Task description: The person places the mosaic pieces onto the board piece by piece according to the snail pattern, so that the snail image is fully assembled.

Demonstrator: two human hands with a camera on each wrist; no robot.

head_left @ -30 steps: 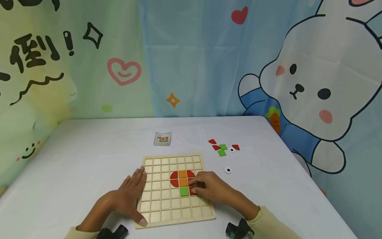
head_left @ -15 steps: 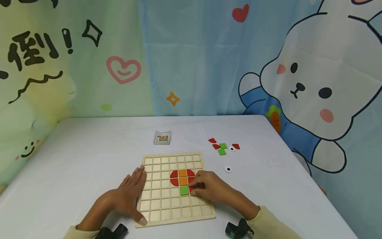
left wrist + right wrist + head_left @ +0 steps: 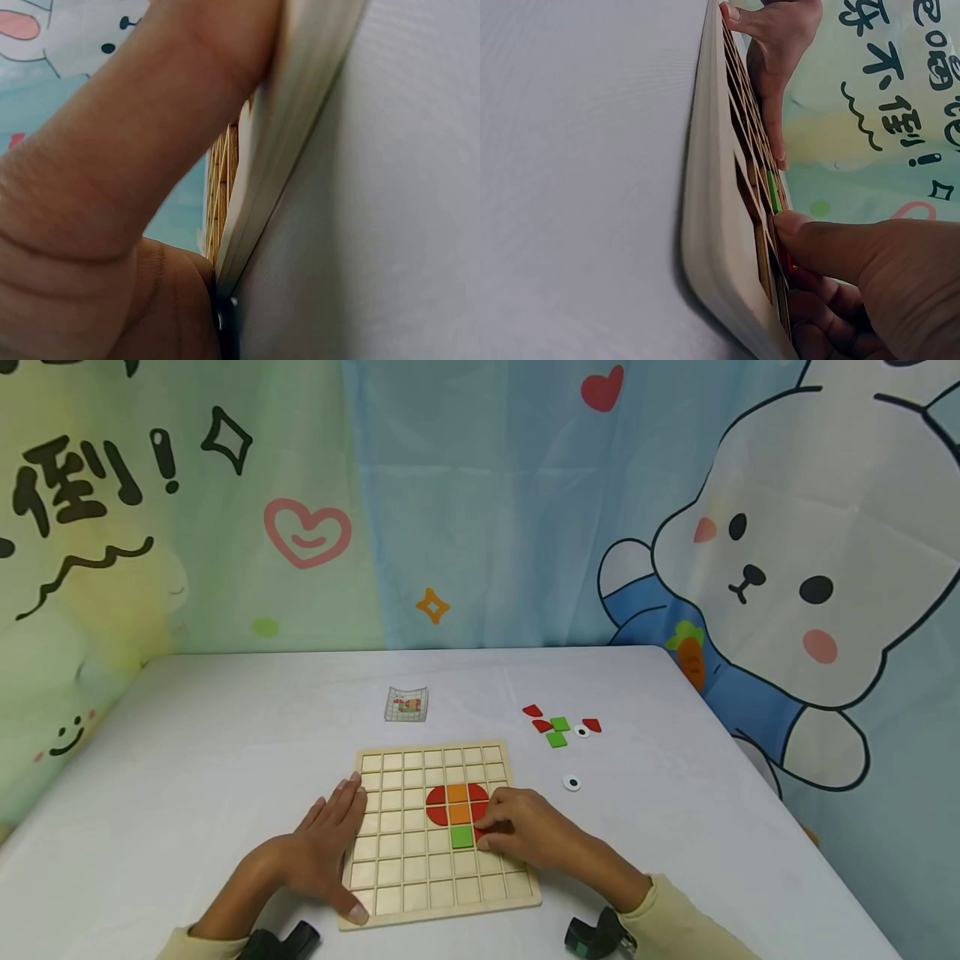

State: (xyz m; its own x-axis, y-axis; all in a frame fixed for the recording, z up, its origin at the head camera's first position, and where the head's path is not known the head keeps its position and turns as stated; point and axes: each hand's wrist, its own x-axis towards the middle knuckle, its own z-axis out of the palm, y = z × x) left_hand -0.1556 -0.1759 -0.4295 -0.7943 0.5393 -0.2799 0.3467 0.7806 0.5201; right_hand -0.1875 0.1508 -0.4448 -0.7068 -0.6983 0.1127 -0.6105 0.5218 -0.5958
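Note:
A wooden grid board (image 3: 408,870) lies on the white table in the head view. My left hand (image 3: 318,850) rests along its left edge, fingers straight, thumb at the near corner. My right hand (image 3: 536,831) has thumb and fingertips together at a red piece (image 3: 479,834) in the cell right of a green square (image 3: 462,837); the fingers cover most of that piece. Above, two orange squares (image 3: 458,813) sit between rounded red pieces (image 3: 437,815). The right wrist view shows the thumb (image 3: 799,225) pressed close at the grid beside the green square.
Behind the board lies a small pattern card (image 3: 407,704). To the back right are loose red pieces (image 3: 592,725), green squares (image 3: 557,740) and an eye disc (image 3: 582,732); another eye disc (image 3: 572,782) lies nearer. A printed curtain (image 3: 480,510) hangs behind the table.
My right thumb has shifted slightly over the red piece, so less of it shows. My left hand keeps its place on the board; the head view has tilted a little.

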